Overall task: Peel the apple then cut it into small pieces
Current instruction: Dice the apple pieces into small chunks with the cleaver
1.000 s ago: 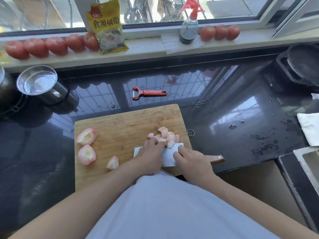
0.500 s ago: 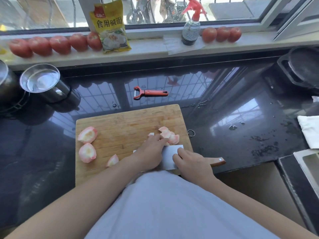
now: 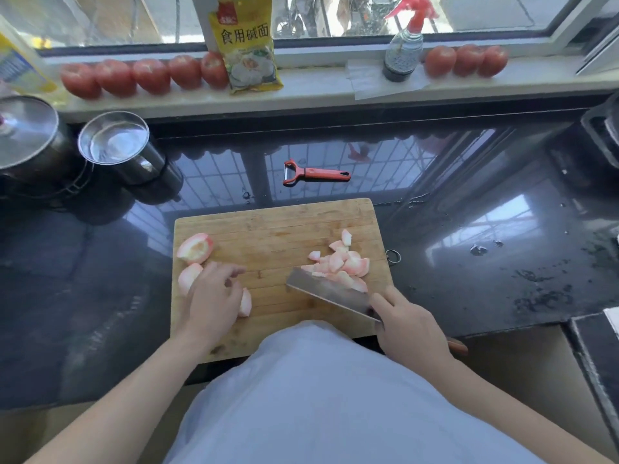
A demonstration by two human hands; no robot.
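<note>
Right hand: right hand point(image 3: 410, 324) curls round the handle of the cleaver point(image 3: 330, 294) at the near right corner of the cutting board point(image 3: 268, 229); forefinger lies along the blade's top edge.
Cleaver: blade tilts, running up and left from the right hand, its far face against the pile of small apple pieces point(image 3: 340, 264).
Small apple pieces: heaped just beyond the right hand, on the board's right half, pink-white, touching the blade.
Left hand: left hand point(image 3: 214, 298) lies palm down over the board's left side, fingers loosely bent; whether it has hold of anything I cannot tell.
Apple chunks: one cored quarter point(image 3: 195, 248) just beyond the left hand's fingertips; a second chunk point(image 3: 187, 277) partly under its far edge; a wedge point(image 3: 245, 303) beside its thumb side.
In the way: the left hand hides part of the second chunk and the wedge; the blade hides the near edge of the pile.
Peeler: red peeler point(image 3: 315, 174) on the dark counter point(image 3: 469, 262), well beyond both hands, past the board's far edge.
Metal cups: steel cup point(image 3: 114, 142) and lidded pot point(image 3: 26, 135), far and left of the left hand.
Sill: rows of tomatoes point(image 3: 144, 75), a yellow packet point(image 3: 246, 45), a spray bottle point(image 3: 403, 45), all well beyond the hands.
Ring: small metal ring point(image 3: 393, 256) at the board's right edge, beyond the right hand.
</note>
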